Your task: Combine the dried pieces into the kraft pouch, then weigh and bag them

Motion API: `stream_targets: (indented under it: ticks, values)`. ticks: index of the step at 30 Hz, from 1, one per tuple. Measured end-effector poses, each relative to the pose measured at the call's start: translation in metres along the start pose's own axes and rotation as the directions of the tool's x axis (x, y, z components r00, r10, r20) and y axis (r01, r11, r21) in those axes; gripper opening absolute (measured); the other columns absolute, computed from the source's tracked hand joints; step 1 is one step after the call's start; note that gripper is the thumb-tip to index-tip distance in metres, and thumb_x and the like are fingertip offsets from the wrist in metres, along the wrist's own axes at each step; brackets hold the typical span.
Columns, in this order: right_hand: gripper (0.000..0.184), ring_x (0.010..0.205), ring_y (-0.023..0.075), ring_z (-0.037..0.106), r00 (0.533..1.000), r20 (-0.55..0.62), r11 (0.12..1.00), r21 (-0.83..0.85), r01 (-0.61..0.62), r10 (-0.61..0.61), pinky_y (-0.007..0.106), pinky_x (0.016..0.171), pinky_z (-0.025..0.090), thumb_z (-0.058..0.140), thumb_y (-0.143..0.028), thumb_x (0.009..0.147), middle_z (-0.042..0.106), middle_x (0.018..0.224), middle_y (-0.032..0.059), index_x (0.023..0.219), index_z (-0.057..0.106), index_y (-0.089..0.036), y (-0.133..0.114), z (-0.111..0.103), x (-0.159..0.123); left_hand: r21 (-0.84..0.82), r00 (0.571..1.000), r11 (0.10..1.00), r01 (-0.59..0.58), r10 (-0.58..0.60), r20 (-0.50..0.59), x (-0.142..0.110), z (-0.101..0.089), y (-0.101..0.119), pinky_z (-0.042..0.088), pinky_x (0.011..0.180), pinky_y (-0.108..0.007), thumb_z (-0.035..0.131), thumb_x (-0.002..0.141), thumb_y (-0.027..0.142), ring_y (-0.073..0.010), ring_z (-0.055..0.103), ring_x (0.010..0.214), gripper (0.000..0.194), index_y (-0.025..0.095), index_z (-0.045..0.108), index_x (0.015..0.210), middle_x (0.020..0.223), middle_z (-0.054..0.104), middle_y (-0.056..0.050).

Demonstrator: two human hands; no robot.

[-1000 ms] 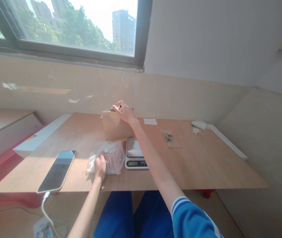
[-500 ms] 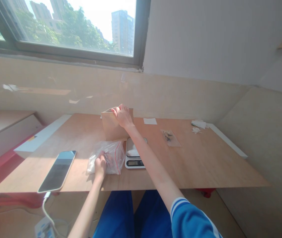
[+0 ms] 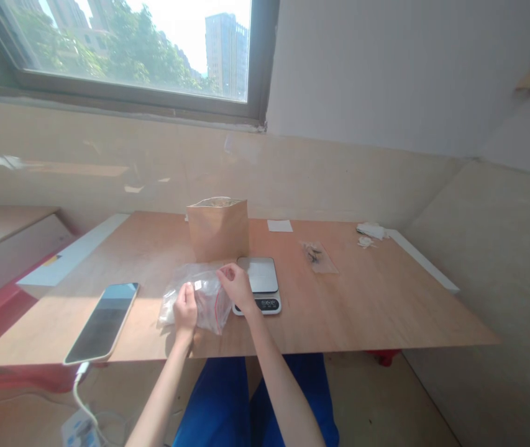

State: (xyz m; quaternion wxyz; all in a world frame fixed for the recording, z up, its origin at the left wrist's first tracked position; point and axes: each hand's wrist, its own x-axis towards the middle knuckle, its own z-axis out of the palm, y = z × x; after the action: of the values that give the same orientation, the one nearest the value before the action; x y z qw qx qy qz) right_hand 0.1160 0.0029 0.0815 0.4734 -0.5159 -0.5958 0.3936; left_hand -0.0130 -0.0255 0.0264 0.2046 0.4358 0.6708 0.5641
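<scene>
Both hands are on a crumpled zip-seal plastic bag (image 3: 206, 301) lying flat on the near part of the counter (image 3: 362, 301), a little left of centre. Its long axis runs roughly left to right, and its red-striped seal edge sits at the right end, slanting toward the near side and facing a digital kitchen scale (image 3: 259, 284). The left hand (image 3: 185, 312) sits over the bag's middle, with the left hand's fingers (image 3: 185, 297) clenched on the plastic. The right hand (image 3: 237, 287) comes in from the near side at the bag's far right corner, and the right hand's fingers (image 3: 223, 273) pinch the plastic there (the folds hide the exact grip). The scale stands just beside the bag and the right hand, with nothing on its platform. Behind the bag, a brown kraft paper bag (image 3: 218, 231) stands upright against the far wall, its top open. To the left lies a smartphone (image 3: 101, 323), its long axis slanting, with a white charging cable (image 3: 78, 394) trailing off the near edge. Further right are a white slip of paper (image 3: 279, 226), a small clear packet (image 3: 318, 257) holding something dark and metallic, and crumpled white tissue (image 3: 371, 231).
</scene>
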Motion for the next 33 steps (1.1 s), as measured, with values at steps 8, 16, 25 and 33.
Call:
stream_targets:
  ticks: [8,16,25,33]
  values:
    - [0.017,0.067,0.0183,0.065,1.0,-0.02,0.965,0.262,0.016,-0.011,0.028,0.065,0.05,0.065,-0.034,0.072,0.07,0.067,0.0036,0.071,0.066,-0.017,0.002,-0.02,0.008,-0.058,0.997,0.998,0.017,-0.013,0.074,-0.021,0.001,0.007,0.043,0.045,-0.025,0.038,0.084,0.045,-0.0135,0.053,0.042,0.028,0.021,0.052,0.088,0.055,0.055,0.003]
    - [0.024,0.099,0.0213,0.06,0.937,-0.34,0.964,-0.265,-0.018,-0.076,0.033,0.09,0.043,0.042,-0.025,0.086,0.067,0.102,0.0118,0.091,0.065,-0.017,0.036,-0.098,0.025,-0.096,0.999,0.994,0.046,-0.047,0.0,-0.023,-0.003,0.023,0.04,0.04,-0.022,0.039,0.085,0.047,-0.0096,0.047,0.039,0.036,0.018,0.045,0.106,0.064,0.056,0.003]
    - [0.033,0.114,0.0325,0.046,0.739,-0.673,0.779,-0.468,-0.418,-0.008,0.044,0.097,0.031,0.044,-0.015,0.078,0.055,0.113,0.0288,0.104,0.058,0.0,0.097,-0.202,0.047,0.351,0.965,0.922,-0.163,0.223,-0.138,0.014,-0.017,0.039,0.052,0.061,-0.034,0.051,0.082,0.039,-0.0197,0.063,0.078,0.053,0.014,0.037,0.126,0.122,0.049,-0.02]
    - [0.032,0.106,0.0307,0.055,0.721,-0.693,0.706,-0.505,-0.498,0.013,0.039,0.086,0.037,0.047,-0.023,0.081,0.061,0.107,0.027,0.103,0.06,-0.004,0.11,-0.227,0.057,0.614,0.897,0.654,-0.442,0.305,0.32,0.003,-0.007,0.013,0.04,0.098,-0.045,0.032,0.091,0.027,-0.0274,0.049,0.12,0.04,0.019,0.057,0.121,0.136,0.045,-0.015]
